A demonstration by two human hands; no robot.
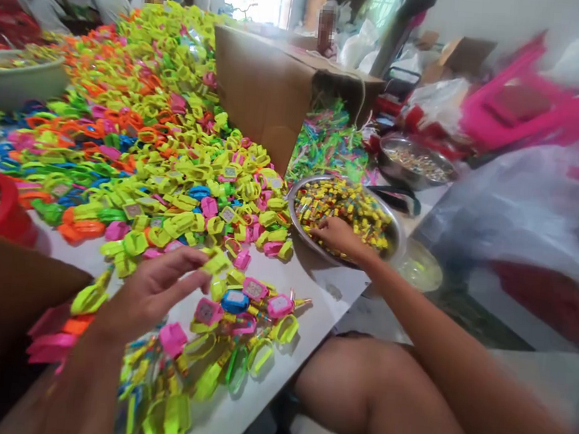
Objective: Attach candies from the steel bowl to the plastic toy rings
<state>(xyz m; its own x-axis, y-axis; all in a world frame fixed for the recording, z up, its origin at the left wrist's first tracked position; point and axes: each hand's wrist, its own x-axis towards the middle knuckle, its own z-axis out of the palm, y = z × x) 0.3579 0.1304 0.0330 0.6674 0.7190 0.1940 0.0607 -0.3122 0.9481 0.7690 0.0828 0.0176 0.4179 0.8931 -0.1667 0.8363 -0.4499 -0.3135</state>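
Observation:
My left hand is over the white table, its thumb and fingers closed at the edge of a yellow toy watch. My right hand reaches into a metal bowl full of small yellow, multicoloured pieces. Its fingers are bent down among these pieces; whether one is pinched is hidden. Below my left hand lie several toy watches with small coloured tubes in or beside them, among them a blue watch and a pink watch.
A large heap of coloured toy watches covers the table's far side. Beside it stands a cardboard box with green strips spilling out. A red container is at left, a second metal bowl at back right. People sit behind the heap.

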